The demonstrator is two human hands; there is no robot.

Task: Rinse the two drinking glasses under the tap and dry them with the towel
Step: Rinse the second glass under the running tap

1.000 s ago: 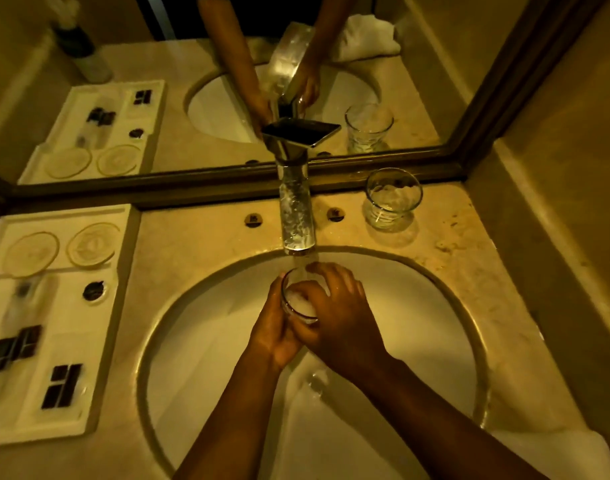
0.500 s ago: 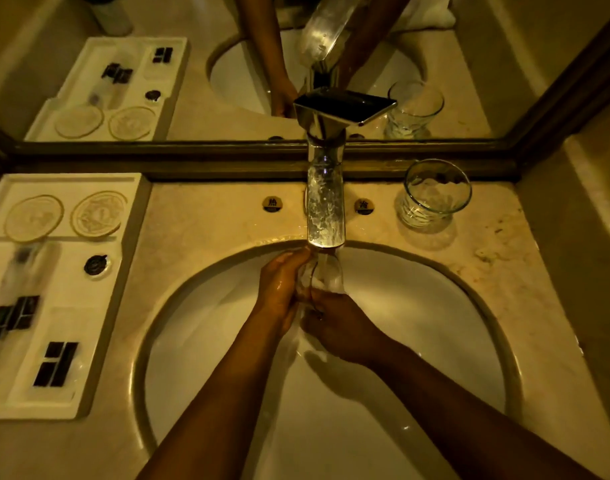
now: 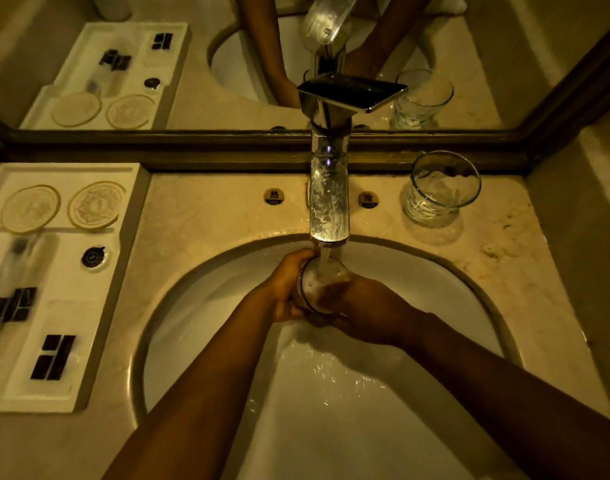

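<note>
Fingers of left hand (image 3: 285, 289) and right hand (image 3: 362, 308) curl around glass (image 3: 319, 285) beneath tap (image 3: 329, 202); second glass (image 3: 438, 190) stands well apart on worktop (image 3: 206, 216).

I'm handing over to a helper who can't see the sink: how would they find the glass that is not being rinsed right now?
Start at the tap behind the basin. To its right, on the counter by the mirror frame, stands the second glass, upright and untouched. The glass under the stream is held by the left hand and right hand.

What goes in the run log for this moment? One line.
step: rinsing | left hand and right hand: gripping glass under tap | second glass: on counter
</note>
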